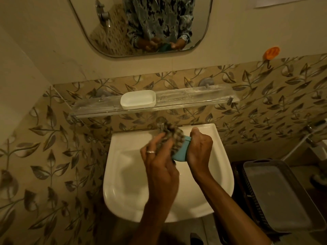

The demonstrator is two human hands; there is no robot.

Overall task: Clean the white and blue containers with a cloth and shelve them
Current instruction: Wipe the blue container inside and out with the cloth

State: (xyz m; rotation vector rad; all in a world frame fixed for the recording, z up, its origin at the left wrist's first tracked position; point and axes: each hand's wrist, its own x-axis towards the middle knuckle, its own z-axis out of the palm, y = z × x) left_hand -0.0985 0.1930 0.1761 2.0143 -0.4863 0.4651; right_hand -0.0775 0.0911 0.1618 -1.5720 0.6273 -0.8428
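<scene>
Over the white sink (123, 174), my right hand (200, 149) grips a blue container (181, 153) by its right side. My left hand (159, 156), with a ring on one finger, holds a checked cloth (174, 137) pressed against the blue container's left and top. Most of the blue container is hidden by the cloth and my fingers. A white container (138, 99) stands upright on the glass shelf (194, 96) above the sink, left of the shelf's middle.
A tap (160, 123) sticks out behind the cloth. A mirror (141, 25) hangs above the shelf. A dark basket holding a grey tray (272, 195) stands right of the sink. An orange hook (270, 53) is on the wall at upper right.
</scene>
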